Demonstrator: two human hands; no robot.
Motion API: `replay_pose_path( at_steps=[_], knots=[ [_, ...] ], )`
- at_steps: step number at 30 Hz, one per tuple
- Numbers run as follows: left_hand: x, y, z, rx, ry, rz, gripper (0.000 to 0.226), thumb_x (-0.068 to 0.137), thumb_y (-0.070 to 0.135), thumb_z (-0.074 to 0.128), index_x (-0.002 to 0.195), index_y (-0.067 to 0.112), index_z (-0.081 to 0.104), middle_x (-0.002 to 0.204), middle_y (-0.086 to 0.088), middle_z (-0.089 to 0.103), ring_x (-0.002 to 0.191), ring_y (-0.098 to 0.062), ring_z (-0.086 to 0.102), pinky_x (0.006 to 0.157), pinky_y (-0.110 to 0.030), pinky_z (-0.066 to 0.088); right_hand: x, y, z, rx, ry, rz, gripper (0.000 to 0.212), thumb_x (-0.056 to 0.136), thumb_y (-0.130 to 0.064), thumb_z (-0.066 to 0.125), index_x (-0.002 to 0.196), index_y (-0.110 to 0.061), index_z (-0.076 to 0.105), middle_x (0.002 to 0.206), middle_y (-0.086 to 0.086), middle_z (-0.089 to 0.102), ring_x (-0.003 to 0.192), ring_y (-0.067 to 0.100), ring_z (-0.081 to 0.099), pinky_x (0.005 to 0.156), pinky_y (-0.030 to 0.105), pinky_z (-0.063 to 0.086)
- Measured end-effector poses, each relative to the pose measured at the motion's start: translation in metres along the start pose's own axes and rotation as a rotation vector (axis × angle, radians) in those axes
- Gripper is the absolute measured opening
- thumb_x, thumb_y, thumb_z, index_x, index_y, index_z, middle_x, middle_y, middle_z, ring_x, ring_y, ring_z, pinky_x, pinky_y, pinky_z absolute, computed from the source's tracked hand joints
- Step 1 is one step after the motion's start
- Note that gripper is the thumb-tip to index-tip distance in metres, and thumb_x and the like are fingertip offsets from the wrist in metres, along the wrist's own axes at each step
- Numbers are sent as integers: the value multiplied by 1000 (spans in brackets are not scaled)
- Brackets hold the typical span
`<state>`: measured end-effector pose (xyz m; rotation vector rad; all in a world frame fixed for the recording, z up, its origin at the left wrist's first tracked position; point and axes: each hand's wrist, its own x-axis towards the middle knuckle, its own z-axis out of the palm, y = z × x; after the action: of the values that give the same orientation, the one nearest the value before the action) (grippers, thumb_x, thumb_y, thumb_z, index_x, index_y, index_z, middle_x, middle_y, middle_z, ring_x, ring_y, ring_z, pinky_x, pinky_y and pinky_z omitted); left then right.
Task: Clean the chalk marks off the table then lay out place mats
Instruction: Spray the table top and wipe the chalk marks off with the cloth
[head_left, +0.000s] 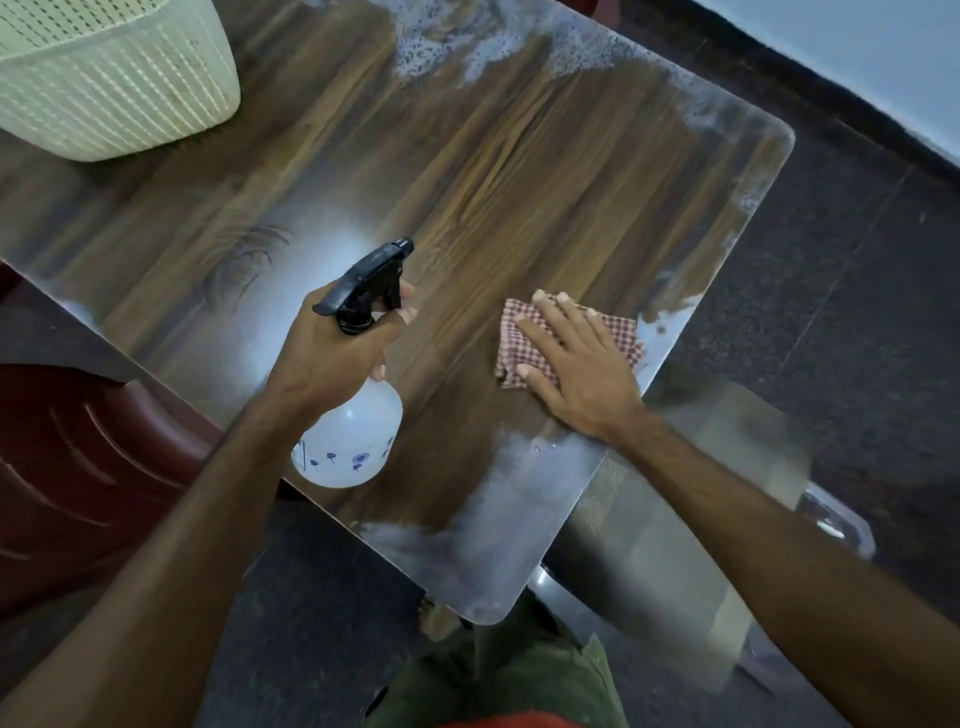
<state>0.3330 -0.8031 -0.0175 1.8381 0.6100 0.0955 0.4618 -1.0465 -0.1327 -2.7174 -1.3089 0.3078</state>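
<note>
From the head view we see our left hand (332, 343) clamped around the neck of a white spray bottle (350, 436) with a black trigger, held over the wooden bench (493, 171). Just right of the bottle, our right hand (576, 358) lies flat with fingers spread, pressing a red checked cloth (621, 332) onto the bench. Whitish chalk marks (467, 52) streak the bench edge well beyond the bottle, and a cream basket (104, 78) sits far left of it.
</note>
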Motion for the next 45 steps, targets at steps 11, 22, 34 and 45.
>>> replay_pose_path(
  at_steps=[11,22,34,45],
  knots=[
    [-52,-26,1,1,-17,-19,11,91,24,66,102,28,68,105,5,70,41,-10,52,56,-17,49,25,78,-17,72,134,469,65,103,-54,28,157,-20,23,166,11,12,153,29,5,123,49,2],
    [-82,-20,-3,-29,-13,-12,10,91,20,68,100,24,69,103,2,71,40,-9,51,56,-19,49,-46,-7,4,17,3,204,70,98,-62,15,158,-27,18,166,7,10,153,27,5,123,49,5],
    [-136,-46,-20,10,36,-39,11,92,17,67,103,20,68,105,-5,70,40,-9,51,54,-18,48,-60,-58,19,33,49,318,67,102,-58,19,159,-22,13,166,10,4,153,27,-1,124,46,-3],
    [-193,-71,-18,39,48,-68,9,93,12,66,102,12,68,52,14,61,37,-8,50,54,-18,48,-63,-75,24,60,63,305,65,102,-56,22,158,-23,20,166,9,8,153,28,3,123,47,-1]
  ],
)
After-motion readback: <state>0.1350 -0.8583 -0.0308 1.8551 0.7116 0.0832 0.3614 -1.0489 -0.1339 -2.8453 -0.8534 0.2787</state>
